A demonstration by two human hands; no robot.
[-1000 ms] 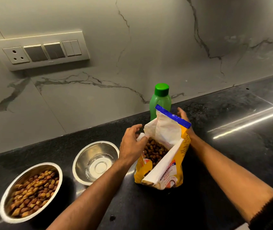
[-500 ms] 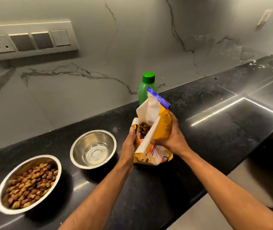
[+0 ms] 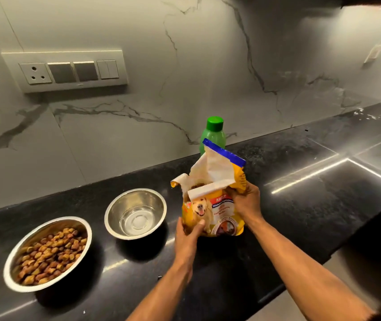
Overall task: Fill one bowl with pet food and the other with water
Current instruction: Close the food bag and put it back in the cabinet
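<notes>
A yellow pet food bag [image 3: 217, 209] with a dog picture stands upright on the black counter [image 3: 300, 216], its torn top open and kibble showing inside. My left hand [image 3: 188, 232] grips the bag's lower left corner. My right hand [image 3: 246, 200] holds its upper right side. To the left, one steel bowl [image 3: 8, 269] is full of brown kibble. A second steel bowl [image 3: 113, 218] between it and the bag looks shiny inside; I cannot tell whether it holds water. A green bottle [image 3: 212, 135] with a green cap stands behind the bag, partly hidden by it.
A marble wall rises behind the counter, with a white socket and switch panel [image 3: 69, 70] at the upper left. The counter's front edge [image 3: 323, 262] runs diagonally at the lower right, with floor below it.
The bag now faces me with its dog picture. My left hand dropped from the opening to the bag's lower corner, and my right hand came from behind the bag to its upper right side.
</notes>
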